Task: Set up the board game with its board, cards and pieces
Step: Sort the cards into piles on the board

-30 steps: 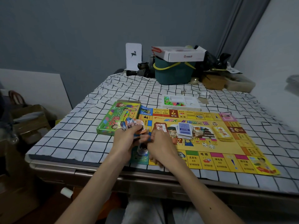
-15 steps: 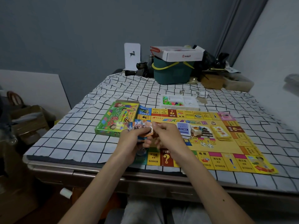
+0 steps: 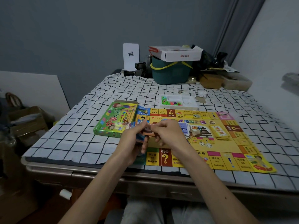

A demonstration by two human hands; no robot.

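Far left on the floor, an open brown cardboard box, contents too dim to tell. The table wears a wrinkled white cloth with a black grid.

The green game box is glossy printed card, a flat rectangle. It lies just left of the board and its inside is not visible. Far behind it, a white rounded card with a dark deer shape stands upright.

Your left hand is curled round a small stack of cards held above the board's near-left part. Your right hand pinches the top of the same stack with its fingertips.

At the far edge, a teal bucket with a yellow handle has a white carton sitting on its rim. Neither one's contents are readable.

A white moulded plastic tray touches the board's far edge. Its left compartment holds small green, pink and orange pieces.

The board is a flat yellow printed sheet lying on the cloth. On its middle lie a blue card deck, two white dice and a yellow card deck.

Far right, a clear plastic tub, contents unclear.
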